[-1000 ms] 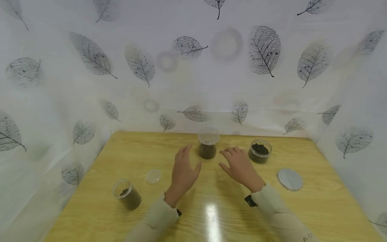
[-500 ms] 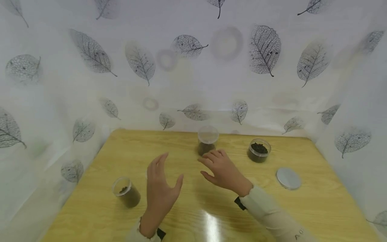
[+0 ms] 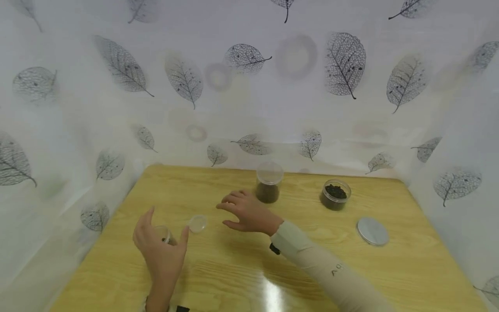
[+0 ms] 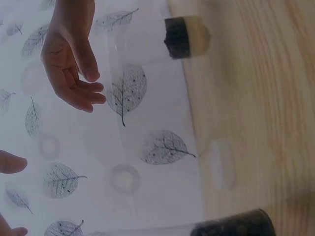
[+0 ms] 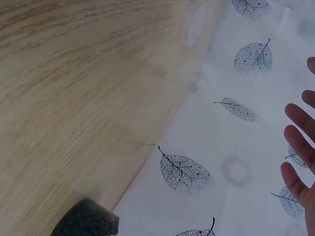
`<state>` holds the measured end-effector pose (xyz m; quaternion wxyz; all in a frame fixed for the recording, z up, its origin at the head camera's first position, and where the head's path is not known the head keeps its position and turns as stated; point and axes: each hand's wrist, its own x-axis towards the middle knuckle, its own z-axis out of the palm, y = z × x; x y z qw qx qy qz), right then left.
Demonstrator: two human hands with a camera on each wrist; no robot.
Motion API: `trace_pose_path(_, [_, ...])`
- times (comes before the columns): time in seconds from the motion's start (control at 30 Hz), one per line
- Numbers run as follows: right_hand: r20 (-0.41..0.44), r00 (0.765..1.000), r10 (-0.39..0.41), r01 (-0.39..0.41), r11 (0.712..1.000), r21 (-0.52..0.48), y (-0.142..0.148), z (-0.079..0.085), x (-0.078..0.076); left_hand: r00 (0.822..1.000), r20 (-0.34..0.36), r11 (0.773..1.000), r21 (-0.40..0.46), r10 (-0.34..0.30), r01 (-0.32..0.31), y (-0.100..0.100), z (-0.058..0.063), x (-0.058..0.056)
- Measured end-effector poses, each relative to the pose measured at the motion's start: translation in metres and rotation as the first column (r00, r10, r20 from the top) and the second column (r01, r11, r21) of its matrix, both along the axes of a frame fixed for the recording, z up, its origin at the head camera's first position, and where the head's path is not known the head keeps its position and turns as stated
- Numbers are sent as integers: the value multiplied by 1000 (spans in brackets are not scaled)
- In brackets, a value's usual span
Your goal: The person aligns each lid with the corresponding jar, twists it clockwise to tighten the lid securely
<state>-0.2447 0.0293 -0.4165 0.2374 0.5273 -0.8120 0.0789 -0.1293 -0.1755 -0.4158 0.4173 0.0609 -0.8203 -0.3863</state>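
left hand (image 3: 160, 251): over the past second it has crossed from near the middle jar (image 3: 268, 190) to the near left jar (image 3: 169, 238). fingers and thumb spread wide, gap facing the jar; nothing gripped. in the head view it hides much of this jar; contact cannot be told.

right hand (image 3: 247, 212): has swung leftward too, from the right of the middle jar to a place in front of it and to its left. fingers loosely bent, thumb apart, a moderate gap, nothing held. it points toward the small clear lid (image 3: 198, 224), well short of touching.

jars and lids: no shift noted. left jar stands on the tabletop (image 3: 421, 277) with the clear lid lying just beyond it, to its right. middle jar upright at the far edge, dark contents in its lower part. low jar (image 3: 335, 195) of dark pieces and silver lid (image 3: 372, 231) remain on the right side.

reading: work appears to have moved to the left jar and clear lid; neither seems taken up yet.
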Motion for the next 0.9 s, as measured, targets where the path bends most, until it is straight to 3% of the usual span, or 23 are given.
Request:
trace_pose_path(0.17, [46,999,11,-12,1000,29,-22,-6,-13,996,84,986,167,-2,-12,-19,-12,2])
trace_pose_path(0.3, [109,994,-4,-3,998,65,-37,-14,-21,995,93,962,272,-39,13,-26,-18,1])
trace_pose_path(0.53, [130,991,-28,3,981,192,-67,-30,-29,992,88,921,386,-85,45,-32,-30,-4])
trace_pose_path(0.73, [226,972,-62,-7,956,292,-86,-43,-31,978,169,883,469,-123,30,-37,-39,-5])
trace_pose_path(0.9, [313,945,-92,-20,942,336,-97,-51,-30,955,254,860,510,-156,5,-40,-42,-5])
